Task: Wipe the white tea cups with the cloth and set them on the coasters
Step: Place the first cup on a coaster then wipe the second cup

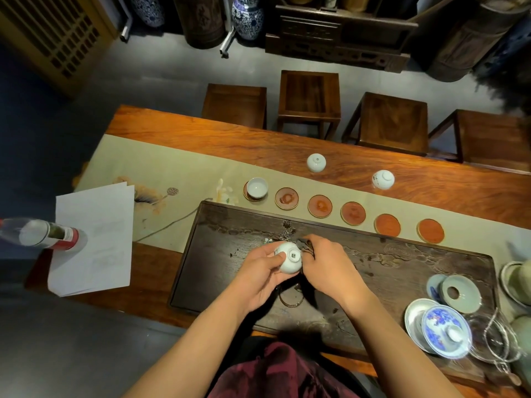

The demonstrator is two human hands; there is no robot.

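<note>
My left hand (258, 271) holds a white tea cup (288, 258) over the dark wooden tea tray (218, 254), with its base turned up toward me. My right hand (330, 268) presses a dark cloth (305, 246) against the cup's right side; most of the cloth is hidden under the fingers. One white cup (257, 188) stands upright on the leftmost coaster (246, 193). To its right runs a row of several bare red coasters (319, 206). Two more white cups lie upside down on the table behind them, one (316, 162) in the middle and one (383, 179) further right.
A pale table runner (161, 168) lies under the coasters. White papers (92, 237) and a clear bottle (40, 234) sit at the left. At the right stand a blue-and-white lidded bowl (445, 331), a celadon lid (461, 294) and glassware (500, 340). Wooden stools (309, 99) line the far side.
</note>
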